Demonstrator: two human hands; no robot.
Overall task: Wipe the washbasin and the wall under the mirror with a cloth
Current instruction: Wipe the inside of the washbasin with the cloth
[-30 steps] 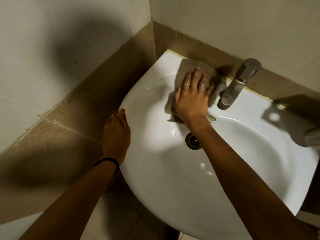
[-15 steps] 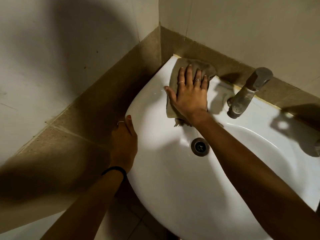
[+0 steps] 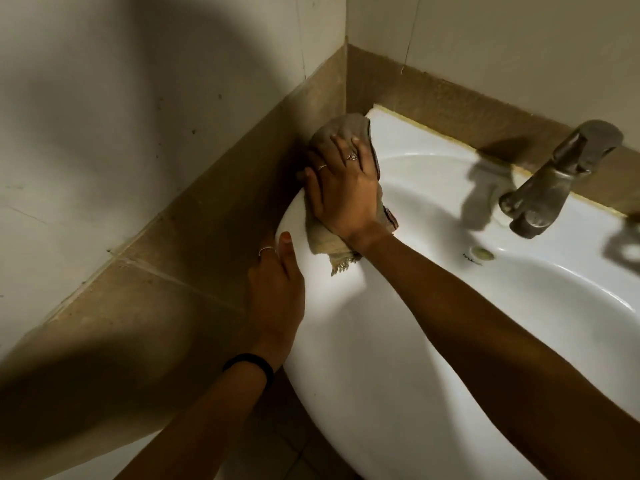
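The white washbasin fills the right half of the head view, set into a tiled corner. A brown-grey cloth lies over the basin's left rim near that corner. My right hand lies flat on the cloth and presses it against the rim, with fingers spread and pointing at the corner. Further down the same rim, my left hand holds the basin's outer edge, thumb on top and fingers hidden behind the edge. The wall behind the basin is pale with a brown tile band at its foot.
A dull metal tap stands at the basin's back edge on the right. The overflow hole shows below it. The left wall stands close beside the rim, leaving a narrow gap. Floor tiles show below.
My right hand slid the cloth leftward, from the back ledge beside the tap to the basin's left rim. My left hand stays on the rim. The view shifted, hiding the drain.
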